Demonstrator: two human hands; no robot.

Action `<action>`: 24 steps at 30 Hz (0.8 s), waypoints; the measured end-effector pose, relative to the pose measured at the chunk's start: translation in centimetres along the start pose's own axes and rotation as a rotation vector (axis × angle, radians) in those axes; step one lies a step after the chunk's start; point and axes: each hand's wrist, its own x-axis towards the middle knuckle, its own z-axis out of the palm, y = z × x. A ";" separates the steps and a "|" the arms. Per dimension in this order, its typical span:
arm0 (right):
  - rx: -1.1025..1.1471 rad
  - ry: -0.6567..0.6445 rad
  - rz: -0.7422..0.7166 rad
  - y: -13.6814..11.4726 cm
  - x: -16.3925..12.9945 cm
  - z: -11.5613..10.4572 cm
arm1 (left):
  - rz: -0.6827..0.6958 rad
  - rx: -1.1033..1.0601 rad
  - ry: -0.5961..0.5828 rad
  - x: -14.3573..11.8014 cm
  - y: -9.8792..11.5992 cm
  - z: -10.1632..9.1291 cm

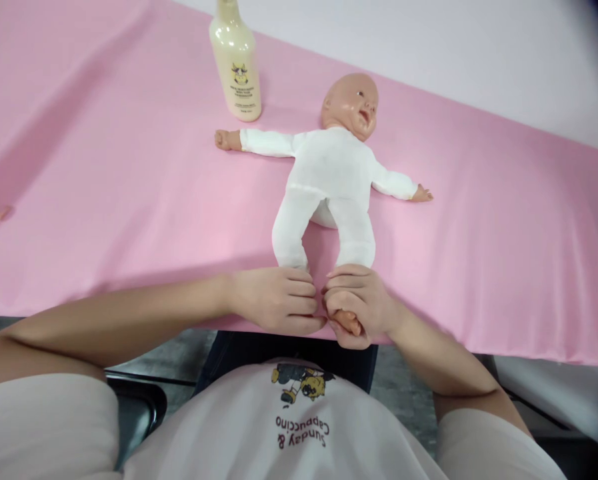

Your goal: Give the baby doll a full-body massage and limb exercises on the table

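Note:
A baby doll [333, 167] with a white cloth body and a bare plastic head lies on its back on the pink cover, its arms spread to both sides. Its feet point toward me at the near edge. My left hand [279, 300] is closed round the end of the doll's leg on the left, hiding that foot. Curled round the doll's other foot is my right hand [356, 303], with the plastic toes [349, 322] showing between the fingers and thumb.
A cream-coloured bottle [239, 73] with a cow picture stands beyond the doll's arm on the left. The pink cover [129, 200] is creased and drapes over the near edge. A small brownish piece [5, 213] lies at the far left. A black chair [136, 413] shows below.

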 end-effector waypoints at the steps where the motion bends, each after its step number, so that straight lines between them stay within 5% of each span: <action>1: 0.008 -0.006 -0.009 0.1 -0.1 0.0 | -0.010 -0.016 0.008 0.0 0.0 0.0; 11: 0.036 -0.054 -0.115 0.7 -0.4 0.2 | -0.086 -0.108 -0.101 -0.1 -0.1 -0.1; 24: -0.009 -0.009 -0.105 0.5 0.1 0.2 | 0.010 0.019 -0.024 -0.3 0.0 0.0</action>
